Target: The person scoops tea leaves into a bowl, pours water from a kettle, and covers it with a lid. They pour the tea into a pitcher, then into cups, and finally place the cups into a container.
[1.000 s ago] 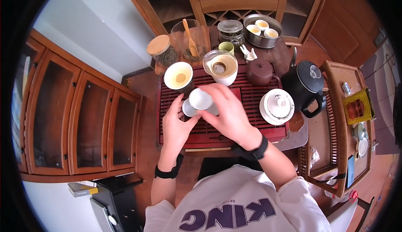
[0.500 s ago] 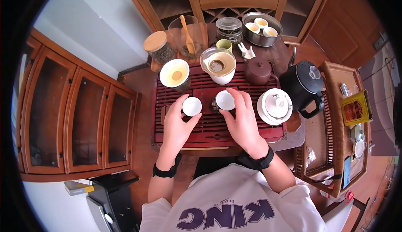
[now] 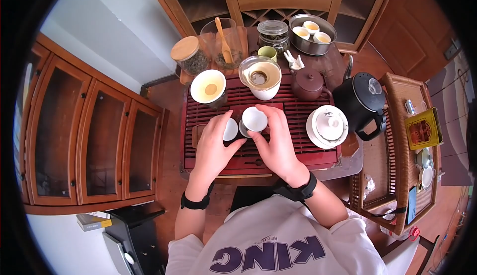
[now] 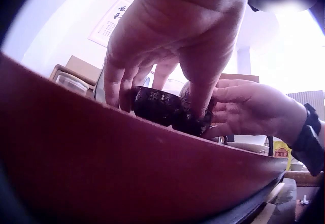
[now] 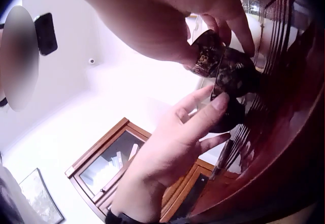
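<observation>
Two small cups, white inside with dark patterned outsides, are between the hands over the red slatted tea tray (image 3: 318,160). The left hand (image 3: 213,145) curls its fingers and thumb around the left cup (image 3: 230,129). The right hand (image 3: 279,143) pinches another cup (image 3: 254,119) between thumb and fingers. In the right wrist view this pinched cup (image 5: 204,55) is right at the rim of a dark cup (image 5: 236,76), largely hidden in the head view. The left cup (image 5: 229,116) sits beside that one, under the left fingers.
Behind the hands stand a cup with pale liquid (image 3: 208,87), a strainer pitcher (image 3: 266,89) and a clay teapot (image 3: 309,84). To the right are a lidded gaiwan (image 3: 329,123) and a black kettle (image 3: 362,99). Tea jars (image 3: 191,61) and a metal bowl (image 3: 318,46) line the back.
The right hand first tilted a cup over the left one, then moved right with it. Now it has come back left, and the cups are close together. The left hand stays around the left cup.
</observation>
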`<state>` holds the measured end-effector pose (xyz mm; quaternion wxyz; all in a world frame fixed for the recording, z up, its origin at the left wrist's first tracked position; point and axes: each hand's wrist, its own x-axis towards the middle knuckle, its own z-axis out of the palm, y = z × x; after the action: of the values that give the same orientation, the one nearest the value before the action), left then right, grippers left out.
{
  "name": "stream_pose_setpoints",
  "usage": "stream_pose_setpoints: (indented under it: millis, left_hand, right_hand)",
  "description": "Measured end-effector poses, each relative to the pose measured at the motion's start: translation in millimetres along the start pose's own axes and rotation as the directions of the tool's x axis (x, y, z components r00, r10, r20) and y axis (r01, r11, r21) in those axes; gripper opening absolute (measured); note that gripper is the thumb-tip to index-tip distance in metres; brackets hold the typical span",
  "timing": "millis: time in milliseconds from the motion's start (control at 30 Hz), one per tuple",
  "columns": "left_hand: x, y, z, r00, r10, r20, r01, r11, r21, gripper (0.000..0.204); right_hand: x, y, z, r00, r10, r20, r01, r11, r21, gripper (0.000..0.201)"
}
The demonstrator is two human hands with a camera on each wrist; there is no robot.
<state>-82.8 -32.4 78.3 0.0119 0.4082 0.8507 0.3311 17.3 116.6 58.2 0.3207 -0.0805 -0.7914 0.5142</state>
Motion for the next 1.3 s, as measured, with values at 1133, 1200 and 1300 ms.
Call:
stream_pose_setpoints:
  millis: [1133,1200,1300]
  left_hand:
    - [-4.9,-11.1,-19.9,1.000,-0.029,-0.001,0.029,1.000,-0.011,0.064]
    - [-8.6,-12.6,-33.0,1.000,-0.027,0.008,0.027,0.999,-0.040,0.058]
    - [-3.9,-27.1,-52.2,0.977,-0.175,-0.118,0.153,0.973,-0.173,0.058]
  right_hand:
    - [-48.0,3.2,-34.3,0.995,-0.057,-0.080,0.022,0.924,-0.382,0.083]
    - [-61.3,7.7,-39.9,0.993,-0.081,-0.086,0.046,0.935,-0.352,0.079]
    - [-69.6,18.9,-47.4,0.983,-0.167,-0.076,0.132,0.931,-0.339,0.074]
